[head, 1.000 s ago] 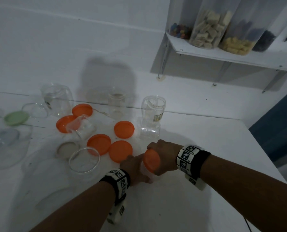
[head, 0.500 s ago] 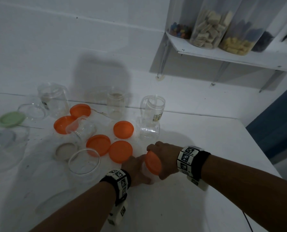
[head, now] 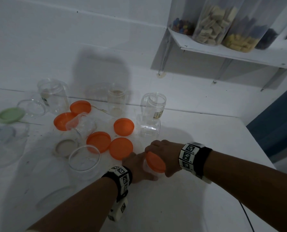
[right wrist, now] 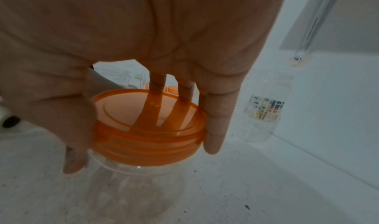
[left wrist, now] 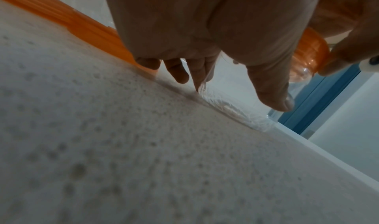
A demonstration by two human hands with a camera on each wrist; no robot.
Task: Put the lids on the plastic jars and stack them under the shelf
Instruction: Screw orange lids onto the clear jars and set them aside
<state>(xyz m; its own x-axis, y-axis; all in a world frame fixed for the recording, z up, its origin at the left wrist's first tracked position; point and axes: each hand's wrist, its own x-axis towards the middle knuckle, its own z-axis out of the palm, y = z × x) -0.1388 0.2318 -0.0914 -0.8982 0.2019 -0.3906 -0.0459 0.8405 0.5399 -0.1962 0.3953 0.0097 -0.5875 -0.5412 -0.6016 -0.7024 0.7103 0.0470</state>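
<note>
Near the front edge of the white table point(head: 198, 206), the right hand point(head: 166, 156) has its fingers and thumb curled round the rim of a round orange plastic lid point(head: 156, 162), which sits on the mouth of a small clear plastic jar point(right wrist: 131, 183). The left hand point(head: 137, 166) wraps the jar's body from the left side w/ fingers curled, and the jar bottom is on the table.

What can go wrong, in my judgement: in the head view the lid looks tilted, so the thread may catch crooked and the lid jams or pops off later when the jars are stacked. The jar wall is thin and clear, so a too hard squeeze from the left hand can bend the mouth and make the lid slip. Also the loose flat orange lids point(head: 121, 149) lie just beside the left hand, so an elbow move can push them.

Compared w/ the picture approx. one second before, both hands stay on the same jar at nearly the same place; the lid shows a bit more face to the camera, so probably it is turned. The open jars at the back and the wall shelf point(head: 239, 52) w/ filled containers are unchanged.
</note>
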